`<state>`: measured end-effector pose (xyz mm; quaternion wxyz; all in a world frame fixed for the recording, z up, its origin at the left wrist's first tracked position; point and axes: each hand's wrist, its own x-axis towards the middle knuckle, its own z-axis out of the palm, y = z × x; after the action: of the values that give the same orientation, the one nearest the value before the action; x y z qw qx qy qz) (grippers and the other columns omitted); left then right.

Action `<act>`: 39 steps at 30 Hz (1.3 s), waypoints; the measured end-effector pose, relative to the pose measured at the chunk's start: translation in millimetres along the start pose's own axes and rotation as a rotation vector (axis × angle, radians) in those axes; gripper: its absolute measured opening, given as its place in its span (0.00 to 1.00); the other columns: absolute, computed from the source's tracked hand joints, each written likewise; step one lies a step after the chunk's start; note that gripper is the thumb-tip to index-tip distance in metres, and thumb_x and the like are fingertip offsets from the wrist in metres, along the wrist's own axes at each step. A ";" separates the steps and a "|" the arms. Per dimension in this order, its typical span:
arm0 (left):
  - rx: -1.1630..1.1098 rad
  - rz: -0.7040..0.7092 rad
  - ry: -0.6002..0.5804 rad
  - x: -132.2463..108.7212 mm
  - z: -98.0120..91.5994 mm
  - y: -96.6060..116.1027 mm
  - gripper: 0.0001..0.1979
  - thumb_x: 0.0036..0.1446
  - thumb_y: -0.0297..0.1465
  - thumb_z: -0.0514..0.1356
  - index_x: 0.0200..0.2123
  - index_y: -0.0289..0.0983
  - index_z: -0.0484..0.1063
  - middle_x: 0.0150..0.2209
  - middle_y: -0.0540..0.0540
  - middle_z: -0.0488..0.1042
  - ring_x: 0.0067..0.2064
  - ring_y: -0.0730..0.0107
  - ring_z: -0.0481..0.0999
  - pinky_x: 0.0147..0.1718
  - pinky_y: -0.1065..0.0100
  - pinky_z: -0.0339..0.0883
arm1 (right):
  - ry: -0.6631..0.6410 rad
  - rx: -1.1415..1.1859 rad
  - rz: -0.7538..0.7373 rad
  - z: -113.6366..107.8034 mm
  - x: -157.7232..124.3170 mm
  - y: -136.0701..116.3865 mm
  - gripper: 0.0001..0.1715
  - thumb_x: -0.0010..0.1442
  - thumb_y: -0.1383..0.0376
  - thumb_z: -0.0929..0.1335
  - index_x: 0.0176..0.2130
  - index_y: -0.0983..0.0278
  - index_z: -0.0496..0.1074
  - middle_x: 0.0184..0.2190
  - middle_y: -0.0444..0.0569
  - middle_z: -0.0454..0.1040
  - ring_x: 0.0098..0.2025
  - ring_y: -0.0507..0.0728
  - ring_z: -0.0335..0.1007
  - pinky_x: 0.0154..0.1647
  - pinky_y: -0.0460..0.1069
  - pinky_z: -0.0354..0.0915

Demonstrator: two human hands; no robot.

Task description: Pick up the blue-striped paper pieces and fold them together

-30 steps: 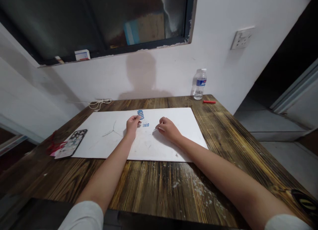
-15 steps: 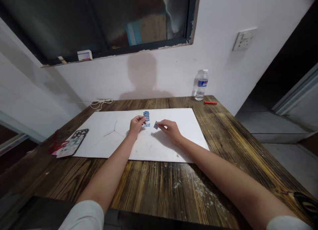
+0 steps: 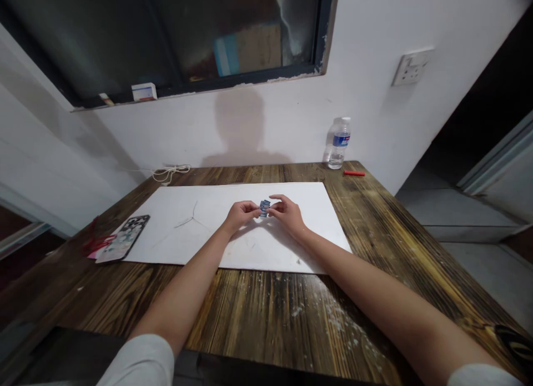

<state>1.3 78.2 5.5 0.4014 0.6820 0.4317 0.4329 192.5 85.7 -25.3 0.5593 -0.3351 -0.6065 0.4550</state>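
Note:
A little bunch of small blue-and-white cards [image 3: 265, 208] is held up over the white board [image 3: 233, 250], between my two hands. My left hand [image 3: 241, 215] pinches the left side of the bunch between thumb and fingers. On the opposite side, my right hand [image 3: 287, 212] grips the cards with its thumb and lower fingers, while the index finger sticks out above them. The fingers partly hide the cards, and their print is too small to read. Thin dark lines [image 3: 192, 218] mark the left half of the board.
A phone or phone case [image 3: 125, 239] lies at the board's left edge, beside red cord-like material [image 3: 97, 244]. At the back of the wooden table [image 3: 258, 314] are a white cable [image 3: 171, 171], a water bottle [image 3: 339, 144] and a red pen-like stick [image 3: 353, 174].
My left hand has moved right with its cards, meeting those in my right hand. The separate groups now form one bunch. The small row seen below the left hand's cards no longer shows.

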 end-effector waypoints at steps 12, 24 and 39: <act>-0.025 -0.020 -0.027 -1.9 2.4 1.4 0.16 0.42 0.39 0.72 0.25 0.35 0.73 0.25 0.48 0.75 0.27 0.71 0.72 0.26 0.71 0.62 | -0.026 -0.011 0.061 5.5 1.5 6.8 0.16 0.48 0.54 0.74 0.28 0.64 0.72 0.23 0.44 0.75 0.25 0.55 0.72 0.30 0.50 0.66; -0.231 -0.003 0.541 13.6 -12.8 -11.8 0.16 0.40 0.40 0.71 0.24 0.37 0.70 0.18 0.52 0.71 0.21 0.75 0.69 0.23 0.73 0.60 | -0.518 -0.759 -0.479 10.7 -8.8 -5.6 0.17 0.59 0.64 0.71 0.49 0.61 0.74 0.50 0.53 0.76 0.53 0.61 0.69 0.55 0.56 0.62; -0.236 -0.047 0.657 16.1 -16.7 -15.0 0.18 0.37 0.41 0.70 0.25 0.37 0.69 0.19 0.53 0.69 0.21 0.77 0.68 0.21 0.75 0.57 | -0.633 -1.088 -0.669 15.5 -14.7 -21.3 0.09 0.64 0.69 0.65 0.37 0.67 0.75 0.31 0.53 0.78 0.36 0.57 0.69 0.40 0.51 0.57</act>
<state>-13.9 100.8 0.6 0.3268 0.4449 0.5003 0.6671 181.6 61.8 -10.4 0.2197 -0.2145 -0.9511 -0.0329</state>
